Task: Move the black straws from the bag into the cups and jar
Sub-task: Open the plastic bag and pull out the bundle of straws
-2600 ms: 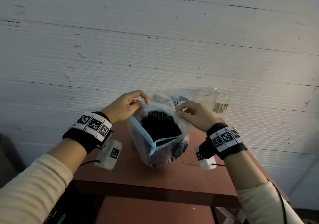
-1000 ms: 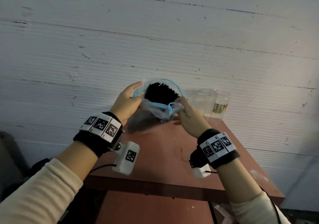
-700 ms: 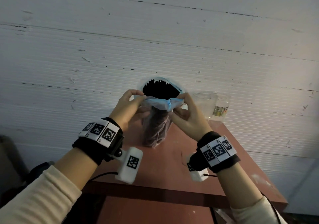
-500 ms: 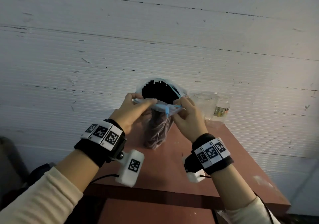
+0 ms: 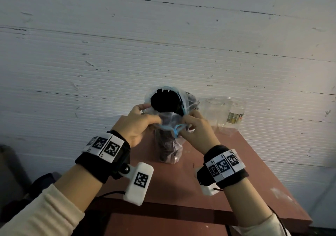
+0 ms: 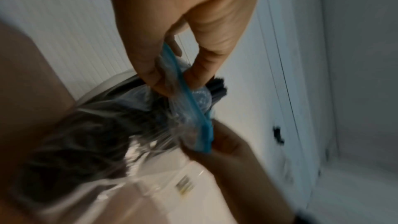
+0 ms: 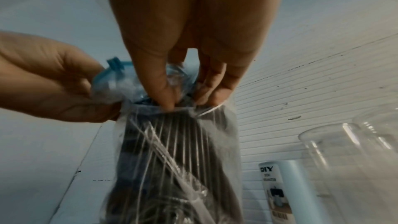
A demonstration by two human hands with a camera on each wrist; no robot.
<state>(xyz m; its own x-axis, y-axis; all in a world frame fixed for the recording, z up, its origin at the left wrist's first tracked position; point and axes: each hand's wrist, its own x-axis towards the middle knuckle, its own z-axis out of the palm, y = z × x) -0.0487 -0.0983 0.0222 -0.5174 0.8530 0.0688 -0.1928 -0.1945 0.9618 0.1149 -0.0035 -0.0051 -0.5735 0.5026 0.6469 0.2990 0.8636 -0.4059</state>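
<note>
A clear plastic bag [image 5: 170,150] with a blue zip rim stands upright on the red-brown table [image 5: 181,184], packed with black straws [image 5: 164,101] whose tops stick out above the folded-down rim. My left hand [image 5: 143,122] pinches the rim on the left side, thumb and fingers on the plastic [image 6: 170,81]. My right hand [image 5: 192,126] pinches the rim on the right, fingertips pressed into the bag's mouth [image 7: 172,91]. Clear cups [image 5: 214,112] and a clear jar [image 5: 234,115] stand at the table's back right, next to the bag.
A white ribbed wall [image 5: 163,44] rises right behind the table. A pale cylindrical pack printed "DIY" [image 7: 280,188] stands behind the bag near the cups. The table's front edge [image 5: 181,215] lies near my wrists, with bare tabletop between.
The bag went from tilted and wide open to upright. Both hands have worked its blue rim down and closer together, so more of the straw tops show.
</note>
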